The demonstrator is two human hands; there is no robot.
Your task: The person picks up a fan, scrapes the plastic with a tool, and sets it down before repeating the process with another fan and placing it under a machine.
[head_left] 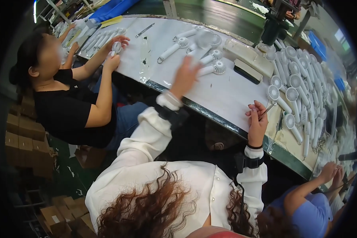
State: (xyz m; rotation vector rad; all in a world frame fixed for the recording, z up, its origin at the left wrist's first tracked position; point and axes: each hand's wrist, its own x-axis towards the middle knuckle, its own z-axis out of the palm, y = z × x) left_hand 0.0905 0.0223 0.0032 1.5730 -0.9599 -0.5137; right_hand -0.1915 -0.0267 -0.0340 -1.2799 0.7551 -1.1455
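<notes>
My left hand (pixel 185 77), smeared by motion, is over the white work table (pixel 162 65), beside a loose group of white handheld fans. A blurred handheld fan (pixel 204 41) has its handle toward these fingers; whether they grip it I cannot tell. Close by lie a fan with a ribbed round head (pixel 219 67) and another with a loop at its handle end (pixel 170 51). My right hand (pixel 258 123) is at the table's near edge, fingers closed around a thin, dark stick-like tool (pixel 269 108) that points toward the fans on the right.
Many handheld fans (pixel 295 81) are heaped at the right. A dark-and-cream block (pixel 248 71) lies before a long beige box (pixel 248 57). A thin metal tool (pixel 145 30) lies farther off. On the left a co-worker (pixel 67 91) holds a fan part; another person (pixel 309 198) sits at lower right.
</notes>
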